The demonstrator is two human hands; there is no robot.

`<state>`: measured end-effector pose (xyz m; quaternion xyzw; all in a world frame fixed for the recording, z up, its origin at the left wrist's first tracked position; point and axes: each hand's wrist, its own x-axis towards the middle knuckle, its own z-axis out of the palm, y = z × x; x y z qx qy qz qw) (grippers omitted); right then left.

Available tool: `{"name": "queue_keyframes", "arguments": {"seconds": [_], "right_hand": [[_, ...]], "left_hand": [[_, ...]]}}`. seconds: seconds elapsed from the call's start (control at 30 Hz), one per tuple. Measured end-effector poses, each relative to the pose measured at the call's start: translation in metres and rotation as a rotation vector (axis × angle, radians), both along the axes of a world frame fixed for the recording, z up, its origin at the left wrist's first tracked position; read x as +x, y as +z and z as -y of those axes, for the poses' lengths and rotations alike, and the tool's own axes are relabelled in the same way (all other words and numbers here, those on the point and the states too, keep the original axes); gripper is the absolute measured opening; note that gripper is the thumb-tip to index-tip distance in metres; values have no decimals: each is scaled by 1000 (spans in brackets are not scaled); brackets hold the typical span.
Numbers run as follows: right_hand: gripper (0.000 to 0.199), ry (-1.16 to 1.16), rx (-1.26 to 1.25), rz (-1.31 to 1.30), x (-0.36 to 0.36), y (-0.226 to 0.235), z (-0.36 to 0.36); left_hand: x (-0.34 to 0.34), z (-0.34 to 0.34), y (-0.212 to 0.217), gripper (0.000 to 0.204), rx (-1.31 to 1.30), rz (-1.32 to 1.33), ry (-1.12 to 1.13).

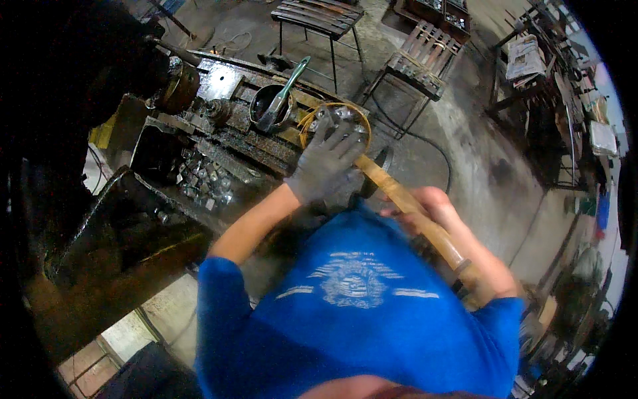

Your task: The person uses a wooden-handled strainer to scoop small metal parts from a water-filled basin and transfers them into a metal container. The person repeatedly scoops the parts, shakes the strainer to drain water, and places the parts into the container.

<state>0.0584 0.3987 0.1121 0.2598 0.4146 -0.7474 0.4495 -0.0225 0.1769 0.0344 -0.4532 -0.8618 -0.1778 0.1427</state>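
My left hand (324, 159), in a grey glove, reaches over a round yellow-rimmed container (369, 126). Its fingers are spread and lie over shiny metal parts (344, 113) inside. A long light-brown bar (399, 196), wood-like, slants from beside the glove down toward my right forearm. My bare right hand (430, 201) is behind this bar, its fingers curled and partly covered by it. What those fingers hold, if anything, is hidden. Left of the container, a dark pot (256, 110) holds a brush with a green handle (294, 76).
A dark machine bed (249, 143) runs under the pot and container. Small metal pieces (206, 179) lie in a tray at the left. Beyond stand two slatted stands (319, 16) (422, 56). A cable (442, 149) crosses the floor. A cluttered rack (525, 100) stands at the right.
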Motion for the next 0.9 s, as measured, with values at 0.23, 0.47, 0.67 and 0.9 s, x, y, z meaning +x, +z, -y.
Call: {"name": "queue_keyframes", "arguments": {"seconds": [0.23, 0.47, 0.67, 0.9], "right_hand": [[47, 135, 118, -82, 20, 40, -15], [35, 78, 8, 73, 30, 24, -6], [35, -29, -47, 48, 46, 13, 4], [39, -221, -274, 26, 82, -9, 19]], "left_hand": [[70, 2, -7, 22, 592, 740, 111], [76, -71, -39, 47, 1581, 2158, -180], [59, -81, -44, 44, 1558, 2053, -235], [63, -68, -43, 51, 1377, 2233, -216]]}}
